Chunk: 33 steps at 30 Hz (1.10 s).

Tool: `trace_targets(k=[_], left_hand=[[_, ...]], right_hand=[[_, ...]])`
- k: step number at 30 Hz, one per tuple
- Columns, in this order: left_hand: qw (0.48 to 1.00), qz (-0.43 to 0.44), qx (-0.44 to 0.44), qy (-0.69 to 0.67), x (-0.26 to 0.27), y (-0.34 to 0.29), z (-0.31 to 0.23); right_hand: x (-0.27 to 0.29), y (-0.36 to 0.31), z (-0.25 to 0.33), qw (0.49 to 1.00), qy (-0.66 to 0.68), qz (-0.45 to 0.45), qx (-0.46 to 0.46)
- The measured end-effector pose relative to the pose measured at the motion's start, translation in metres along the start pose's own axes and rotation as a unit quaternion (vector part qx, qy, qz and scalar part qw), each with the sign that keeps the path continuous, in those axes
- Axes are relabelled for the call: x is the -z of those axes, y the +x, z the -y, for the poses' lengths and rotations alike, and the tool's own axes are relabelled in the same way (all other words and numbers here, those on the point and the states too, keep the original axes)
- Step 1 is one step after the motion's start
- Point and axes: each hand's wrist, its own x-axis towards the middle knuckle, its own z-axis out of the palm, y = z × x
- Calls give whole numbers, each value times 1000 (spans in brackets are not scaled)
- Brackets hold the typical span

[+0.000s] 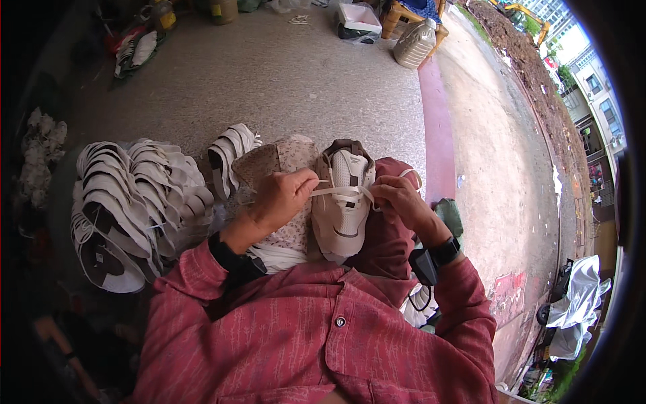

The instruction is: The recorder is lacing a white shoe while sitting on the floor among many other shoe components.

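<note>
My left hand [289, 190] and right hand [402, 202] pinch opposite sides of the lace [328, 191]. The shoe [340, 232] rests by the left edge of my maroon trouser leg [387, 252], seemingly part-laced, tying left; stacked uppers [138, 195] lie leftward.

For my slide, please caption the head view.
Left hand and right hand hold pale lacing across a beige shoe upper.
</note>
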Motion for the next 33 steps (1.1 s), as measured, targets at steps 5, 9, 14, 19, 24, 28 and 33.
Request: trace_targets(k=[5,9,14,19,24,28,33], left_hand=[[998,-1,-56,-29,2,3,-2],[999,38,-27,-18,0,3,-7],[997,76,0,-18,2,1,-9],[997,77,14,-20,-2,2,-8],[988,130,74,-43,2,14,-13],[996,79,38,24,-11,19,-20],[996,60,21,57,-21,30,-21]], right_hand=[[-12,-1,-9,994,-84,-43,56],[-12,10,-25,755,-519,-170,364],[-4,6,-2,997,-59,-40,43],[-4,0,2,999,-21,-33,-1],[-13,5,-11,872,-388,-147,259],[-19,6,-14,825,-465,-174,271],[-16,17,-21,855,-358,-214,308]])
